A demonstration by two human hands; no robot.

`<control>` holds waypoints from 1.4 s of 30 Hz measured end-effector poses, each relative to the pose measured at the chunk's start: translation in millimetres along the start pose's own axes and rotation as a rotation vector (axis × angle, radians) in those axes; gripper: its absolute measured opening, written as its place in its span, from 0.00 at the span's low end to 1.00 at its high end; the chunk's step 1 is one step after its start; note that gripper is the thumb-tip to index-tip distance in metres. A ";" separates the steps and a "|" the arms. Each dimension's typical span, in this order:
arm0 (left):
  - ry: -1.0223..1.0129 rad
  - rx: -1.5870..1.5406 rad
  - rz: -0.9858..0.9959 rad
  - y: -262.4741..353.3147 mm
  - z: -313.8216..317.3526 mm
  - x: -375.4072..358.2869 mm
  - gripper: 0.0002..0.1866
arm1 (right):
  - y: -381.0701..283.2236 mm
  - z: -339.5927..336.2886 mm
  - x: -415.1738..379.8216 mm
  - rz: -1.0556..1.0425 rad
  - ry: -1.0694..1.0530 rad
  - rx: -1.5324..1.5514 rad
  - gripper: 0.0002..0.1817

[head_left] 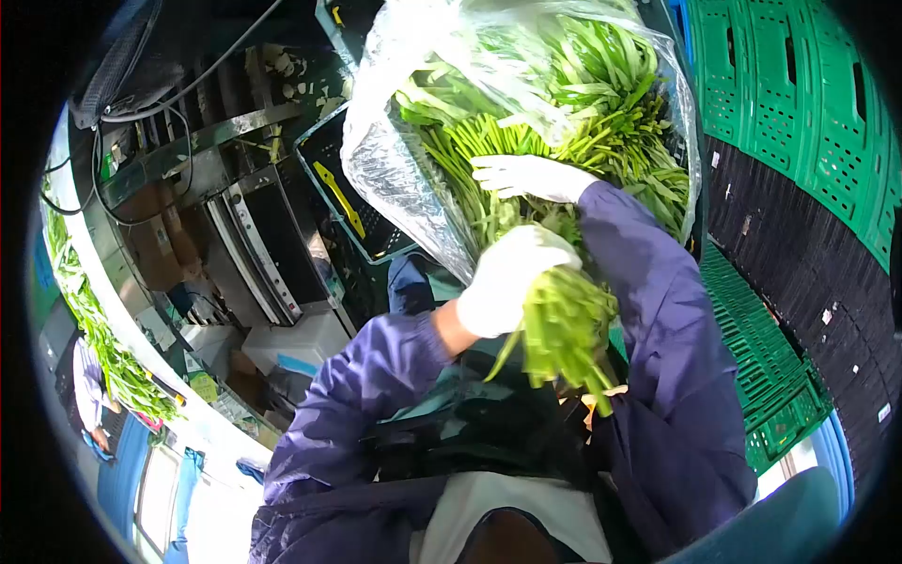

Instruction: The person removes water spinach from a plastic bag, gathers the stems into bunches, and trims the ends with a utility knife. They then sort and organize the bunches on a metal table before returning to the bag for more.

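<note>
Just in front of the person's body, a bunch of leafy greens [568, 320] is clamped in the left hand [517, 277], which wears a white glove. The leaves spill out from under the fist toward the lap and look slightly blurred; the grip hides the stems. Just beyond, the right hand [531, 177], also gloved in white, lies over a heap of loose greens [564, 132], its fingers extended across the stems. The two hands are apart but near each other. I cannot tell whether the right thumb presses on anything.

The heap sits inside a clear plastic bag [390, 160], whose crumpled edges stand up around it and partly cover the leaves at the far side. To the left of the bag is a dark crate [385, 235] with a yellow bar [340, 199] along it. On the right, green perforated crates [799, 85] stand beside a dark ribbed panel [799, 254]. Off at the far left, more greens [89, 320] lie along a white surface [122, 291], with another person's sleeve [89, 376] close to them.
</note>
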State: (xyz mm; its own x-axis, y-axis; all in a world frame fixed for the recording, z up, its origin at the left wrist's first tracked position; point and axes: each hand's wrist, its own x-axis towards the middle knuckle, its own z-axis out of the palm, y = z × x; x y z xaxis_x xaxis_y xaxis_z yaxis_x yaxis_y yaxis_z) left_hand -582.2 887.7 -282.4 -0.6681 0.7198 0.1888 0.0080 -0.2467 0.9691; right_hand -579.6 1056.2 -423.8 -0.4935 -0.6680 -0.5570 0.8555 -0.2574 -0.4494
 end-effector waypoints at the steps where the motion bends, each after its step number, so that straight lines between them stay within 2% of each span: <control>1: 0.061 0.015 -0.136 10.3 -8.4 -4.4 0.15 | -0.7 5.3 -3.6 -0.033 0.028 -0.039 0.27; 2: 0.045 -0.032 -0.085 4.5 -26.5 -12.0 0.26 | 16.8 -7.2 5.1 -0.074 0.039 -0.046 0.29; 3: -0.001 -0.493 -0.532 15.1 -51.7 -18.7 0.20 | 31.4 -17.8 6.4 -0.290 -0.050 -0.215 0.30; 4: 0.544 0.280 -0.443 68.4 -12.0 -1.5 0.10 | 29.0 -13.3 2.6 -0.282 -0.033 -0.180 0.32; 5: 0.535 0.289 -0.435 82.4 -19.2 0.9 0.10 | 25.3 -5.1 -2.5 -0.272 -0.021 -0.145 0.33; 6: 0.608 0.193 -0.388 95.0 -35.6 -0.2 0.11 | 17.0 2.5 -8.9 -0.276 -0.008 -0.149 0.33; 9: 0.745 0.036 -0.155 132.6 -62.3 2.0 0.23 | -12.7 27.2 -42.2 -0.316 0.026 -0.217 0.32; 11: 0.578 0.003 0.064 152.8 -76.9 15.5 0.25 | -42.4 45.1 -66.1 -0.338 0.044 -0.271 0.31; 15: 0.328 -0.173 0.253 204.7 -81.7 30.9 0.22 | -98.0 81.0 -96.5 -0.392 0.034 -0.374 0.30; 16: 0.176 -0.245 0.331 218.6 -89.0 37.6 0.20 | -108.9 94.1 -102.0 -0.415 0.012 -0.397 0.30; 19: 0.031 -0.291 0.391 261.5 -86.9 47.7 0.20 | -143.1 123.1 -91.7 -0.553 -0.181 -0.446 0.29; 20: -0.005 -0.288 0.399 277.0 -85.3 48.9 0.20 | -164.6 158.6 -101.5 -0.578 -0.225 -0.343 0.29; 21: -0.032 -0.290 0.400 290.0 -83.3 48.1 0.20 | -179.4 184.9 -116.8 -0.590 -0.239 -0.375 0.29; 25: -0.035 -0.235 0.373 335.6 -82.4 30.9 0.20 | -228.2 295.5 -150.6 -0.647 -0.234 -0.644 0.23; 27: 0.069 -0.133 0.342 356.4 -85.1 8.9 0.20 | -255.2 378.6 -130.0 -0.649 -0.383 -0.821 0.20; 29: 0.200 -0.037 0.346 375.8 -96.9 -20.2 0.20 | -270.0 435.1 -129.6 -0.446 -0.115 -1.023 0.16; 31: 0.308 0.011 0.366 393.4 -106.8 -51.3 0.19 | -260.8 477.9 -133.6 -0.481 0.004 -0.877 0.12; 34: 0.409 0.060 0.418 422.1 -149.3 -107.8 0.19 | -241.3 530.3 -91.7 -0.529 0.013 -0.781 0.09; 36: 0.376 0.351 0.368 445.5 -190.3 -152.0 0.28 | -238.3 587.8 -61.2 -0.559 0.023 -0.879 0.09; 37: 0.488 0.301 0.369 462.6 -197.6 -172.6 0.15 | -233.6 618.3 -49.5 -0.588 0.043 -0.940 0.09; 39: 0.615 0.705 0.438 494.2 -242.8 -220.6 0.17 | -217.3 683.6 -12.2 -0.623 -0.040 -0.744 0.08; 41: 0.589 0.909 0.181 557.1 -268.6 -294.3 0.21 | -199.1 746.1 23.9 -0.793 -0.032 -1.031 0.09; 42: 0.605 0.812 0.139 585.7 -279.2 -320.1 0.21 | -184.3 768.1 48.8 -0.947 -0.081 -1.106 0.09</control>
State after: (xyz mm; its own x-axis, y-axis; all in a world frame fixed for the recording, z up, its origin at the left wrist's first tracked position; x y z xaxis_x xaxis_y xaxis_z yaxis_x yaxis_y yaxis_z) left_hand -571.5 331.6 180.4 -0.8847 0.2148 0.4137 0.4658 0.3734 0.8023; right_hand -640.8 534.8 168.3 -0.7503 -0.6034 0.2700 -0.3517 0.0186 -0.9359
